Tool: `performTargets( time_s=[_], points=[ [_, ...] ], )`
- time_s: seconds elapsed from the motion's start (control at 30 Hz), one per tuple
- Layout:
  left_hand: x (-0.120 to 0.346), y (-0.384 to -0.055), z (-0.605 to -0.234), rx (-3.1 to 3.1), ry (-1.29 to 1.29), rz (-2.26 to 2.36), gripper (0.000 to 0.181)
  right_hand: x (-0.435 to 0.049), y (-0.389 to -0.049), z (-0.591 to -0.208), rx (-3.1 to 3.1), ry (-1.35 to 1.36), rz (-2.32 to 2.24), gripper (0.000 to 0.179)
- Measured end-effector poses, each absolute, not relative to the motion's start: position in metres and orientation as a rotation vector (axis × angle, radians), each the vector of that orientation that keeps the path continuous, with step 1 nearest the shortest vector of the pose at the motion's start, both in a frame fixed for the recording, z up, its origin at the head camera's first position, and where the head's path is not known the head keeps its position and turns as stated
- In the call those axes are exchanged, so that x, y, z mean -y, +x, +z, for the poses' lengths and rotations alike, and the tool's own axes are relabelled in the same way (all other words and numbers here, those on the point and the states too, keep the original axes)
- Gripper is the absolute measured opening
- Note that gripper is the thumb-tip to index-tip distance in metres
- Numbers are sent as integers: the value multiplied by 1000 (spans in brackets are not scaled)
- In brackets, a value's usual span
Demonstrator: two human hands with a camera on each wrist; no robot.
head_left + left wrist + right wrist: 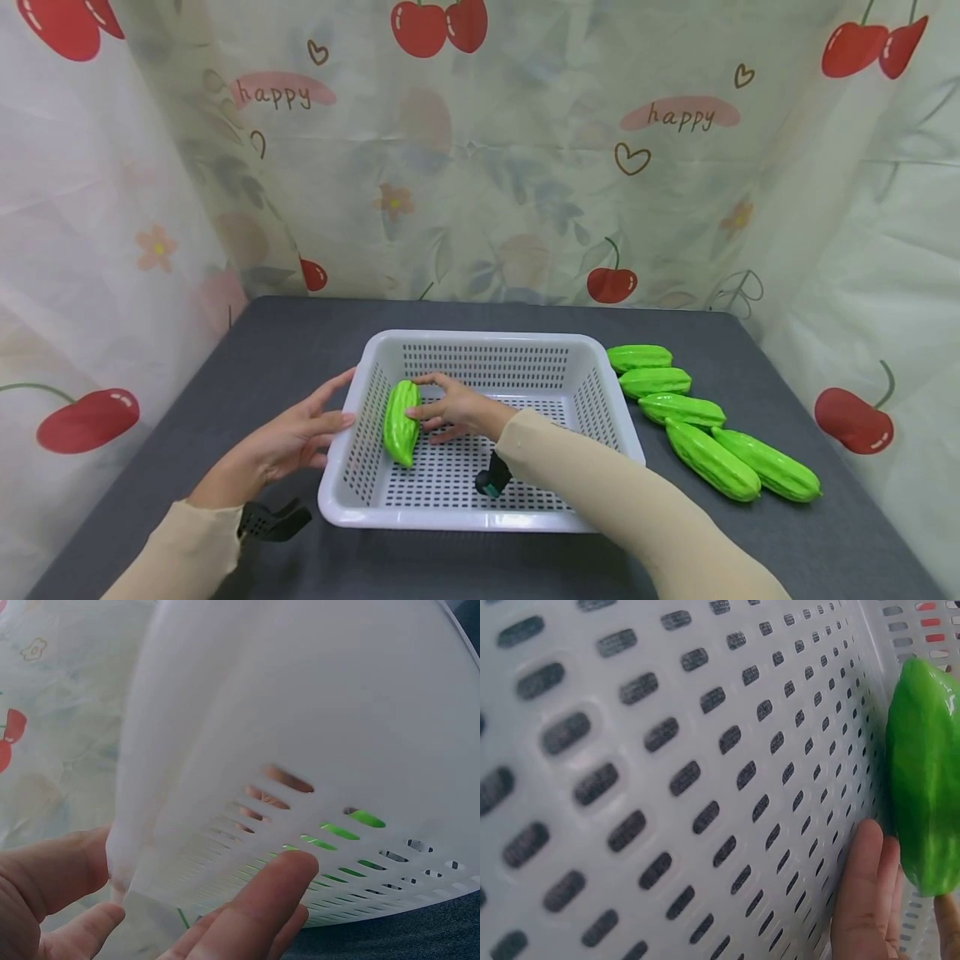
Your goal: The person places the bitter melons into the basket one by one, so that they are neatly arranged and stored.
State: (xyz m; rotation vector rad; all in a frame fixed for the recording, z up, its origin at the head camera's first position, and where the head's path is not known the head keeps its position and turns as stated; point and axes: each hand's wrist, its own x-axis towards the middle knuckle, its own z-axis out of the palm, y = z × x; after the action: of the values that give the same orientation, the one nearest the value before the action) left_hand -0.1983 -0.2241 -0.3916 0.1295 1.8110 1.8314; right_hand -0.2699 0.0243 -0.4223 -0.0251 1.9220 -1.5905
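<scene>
A white plastic basket [480, 521] with slotted walls and floor stands on the dark table. Inside it, along the left wall, lies a bright green ridged bitter melon [400, 429]. My right hand [453, 408] reaches into the basket from the right, its fingers spread and touching the melon's right side and far end. Up close in the right wrist view, a fingertip meets one end of the melon [926, 780]. My left hand [288, 437] is at the basket's left side, fingers loosely extended against the rim. Green shows through the slots of the basket wall [337, 697] in the left wrist view.
Several more bitter melons [678, 408] lie in a slanting row on the table [300, 333], right of the basket. A patterned curtain [480, 167] with cherries and hearts hangs behind the table and on both sides.
</scene>
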Motion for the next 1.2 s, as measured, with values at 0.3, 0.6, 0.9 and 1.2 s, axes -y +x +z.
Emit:
performTargets(
  time_s=[0.3,0.6,0.9,1.2],
  points=[
    [224,-197,-391,-1816,133,1831,86,-25,-270,-421,-1910,-23,-1586,63],
    [223,-198,-392,-1816,129,1834,86,-26,-270,-420,-1903,-17,-1578,64],
    [223,-198,-392,-1828,124,1833,86,-26,-271,-419,-1906,-14,-1567,66],
    [222,-199,-393,-1832,98,1833,86,-28,-272,-419,-1899,-9,-1556,67]
  ],
)
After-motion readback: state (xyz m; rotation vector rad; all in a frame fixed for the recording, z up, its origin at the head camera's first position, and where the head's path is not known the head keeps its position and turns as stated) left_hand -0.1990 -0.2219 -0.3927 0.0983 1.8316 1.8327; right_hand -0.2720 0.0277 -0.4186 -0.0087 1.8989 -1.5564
